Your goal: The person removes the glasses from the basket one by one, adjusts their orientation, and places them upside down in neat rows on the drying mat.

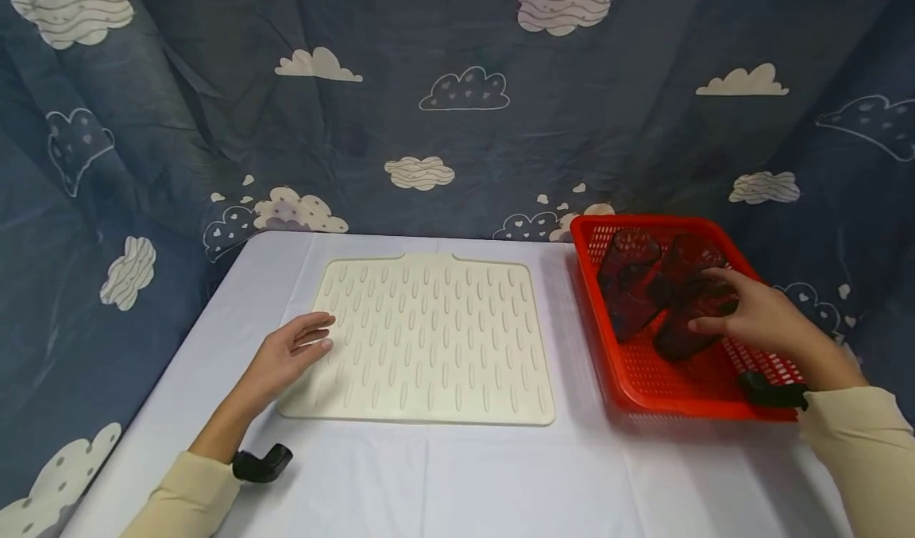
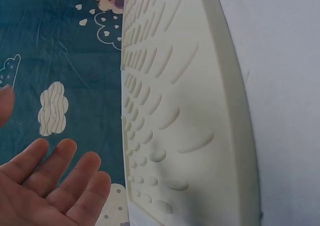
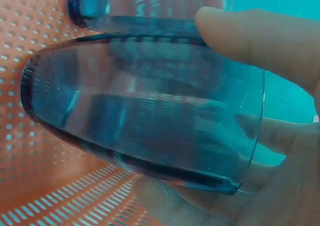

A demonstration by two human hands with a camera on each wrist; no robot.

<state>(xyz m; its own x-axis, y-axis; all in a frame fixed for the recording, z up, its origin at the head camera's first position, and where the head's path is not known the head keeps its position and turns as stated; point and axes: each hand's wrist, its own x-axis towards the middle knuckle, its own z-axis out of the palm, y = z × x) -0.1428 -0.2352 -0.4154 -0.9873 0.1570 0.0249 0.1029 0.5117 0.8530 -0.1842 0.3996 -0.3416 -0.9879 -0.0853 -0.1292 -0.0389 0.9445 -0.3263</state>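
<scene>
My right hand [image 1: 768,315] reaches into the red basket [image 1: 604,355] and holds a dark, see-through drinking glass [image 1: 682,331] near its rim. In the right wrist view the thumb lies on one side of this glass [image 3: 140,105] and the fingers pass round the other. Another tinted glass [image 3: 155,8] lies right beside it. Over the left edge of a cream ridged drying mat [image 1: 436,339] hovers my left hand [image 1: 289,355], its fingers loosely bent and nothing in them. The left wrist view shows those fingers [image 2: 65,181] apart from the mat.
Several more dark glasses [image 1: 629,248] lie tilted against each other in the basket. A white cloth [image 1: 486,474] covers the table under mat and basket. Behind and at the sides hangs a dark blue curtain [image 1: 443,37] with cloud prints.
</scene>
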